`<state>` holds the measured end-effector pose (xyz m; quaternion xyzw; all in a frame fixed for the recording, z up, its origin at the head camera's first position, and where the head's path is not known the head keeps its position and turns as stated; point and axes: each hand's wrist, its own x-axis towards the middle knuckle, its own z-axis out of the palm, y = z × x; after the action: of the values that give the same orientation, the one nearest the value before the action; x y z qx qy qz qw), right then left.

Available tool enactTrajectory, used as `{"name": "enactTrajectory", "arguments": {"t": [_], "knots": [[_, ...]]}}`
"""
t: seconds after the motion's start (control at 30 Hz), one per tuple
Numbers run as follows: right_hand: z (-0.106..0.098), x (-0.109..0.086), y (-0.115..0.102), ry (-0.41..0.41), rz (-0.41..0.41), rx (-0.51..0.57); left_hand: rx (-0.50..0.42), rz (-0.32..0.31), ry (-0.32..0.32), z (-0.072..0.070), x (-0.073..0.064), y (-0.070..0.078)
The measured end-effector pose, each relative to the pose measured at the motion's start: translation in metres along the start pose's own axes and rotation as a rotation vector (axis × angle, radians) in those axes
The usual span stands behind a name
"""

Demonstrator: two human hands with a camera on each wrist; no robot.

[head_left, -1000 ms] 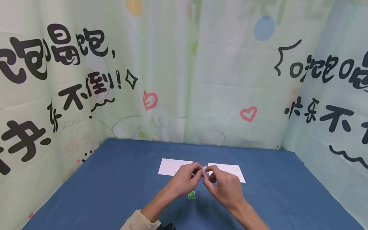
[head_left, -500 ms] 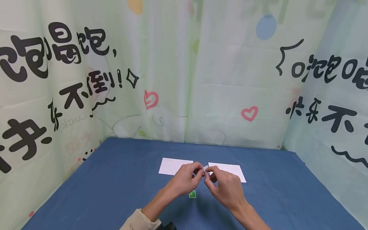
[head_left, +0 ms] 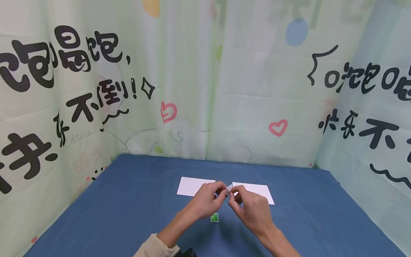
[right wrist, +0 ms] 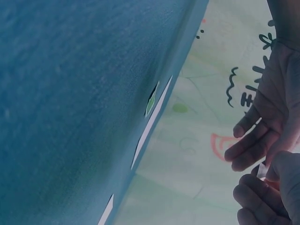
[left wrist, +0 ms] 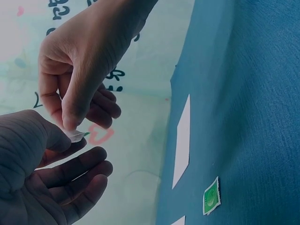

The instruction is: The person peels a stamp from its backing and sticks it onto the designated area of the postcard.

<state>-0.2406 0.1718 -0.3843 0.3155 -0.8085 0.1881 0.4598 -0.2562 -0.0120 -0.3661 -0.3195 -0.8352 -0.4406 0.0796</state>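
In the head view my left hand (head_left: 205, 201) and right hand (head_left: 253, 207) meet over the middle of the table, fingertip to fingertip. Between them is a small whitish piece of paper (head_left: 229, 188), pinched by thumb and forefinger on both sides. The left wrist view shows its pale face (left wrist: 76, 136), with a bit of green at its edge; fingertips cover the rest. The left hand's other fingers are spread loosely. Below the hands a green stamp (head_left: 214, 217) with a white toothed border lies flat on the blue cloth.
Two white rectangular cards lie side by side beyond the hands, a left card (head_left: 189, 186) and a right card (head_left: 261, 192), each partly covered by a hand. Blue cloth (head_left: 138, 200) covers the table. Printed pale curtains (head_left: 192, 71) enclose its back and sides.
Both hands keep their place and their pinch. The small paper between the fingertips has turned slightly, showing a little more of its pale face.
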Motion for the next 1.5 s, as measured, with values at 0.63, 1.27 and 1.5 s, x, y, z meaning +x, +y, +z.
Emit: {"name": "enactTrajectory", "arguments": {"t": [0.63,1.27,1.5], "knots": [[-0.0011,0.0019,0.0029,-0.006,0.031,-0.033,0.012,0.022,0.008,-0.0014,0.0005,-0.0016],[-0.0031,0.0034,0.0057,-0.003,0.053,-0.017,0.012,0.009,0.007,-0.0026,0.0019,-0.0012],[-0.0042,0.0033,0.0062,-0.004,0.065,-0.018,0.012,0.008,0.013,-0.0025,0.0013,-0.0014]]}}
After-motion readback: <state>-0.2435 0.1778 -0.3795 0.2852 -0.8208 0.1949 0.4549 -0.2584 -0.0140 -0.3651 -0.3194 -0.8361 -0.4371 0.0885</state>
